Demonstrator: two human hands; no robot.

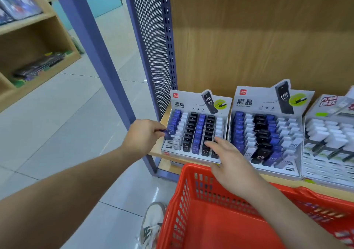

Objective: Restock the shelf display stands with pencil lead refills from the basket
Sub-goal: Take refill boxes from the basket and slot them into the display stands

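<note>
The left hand (142, 135), at mid-frame left, pinches a blue lead refill (167, 134) at the left display stand (193, 133)'s blue column; better to tilt it upright and seat it in an empty front slot. The right hand (228, 156) rests released on the stand's front, steadying it. Wooden shelf (268, 57) fills the upper right, red basket (220, 220) lower right, pale tiled floor (67, 133) left.
</note>
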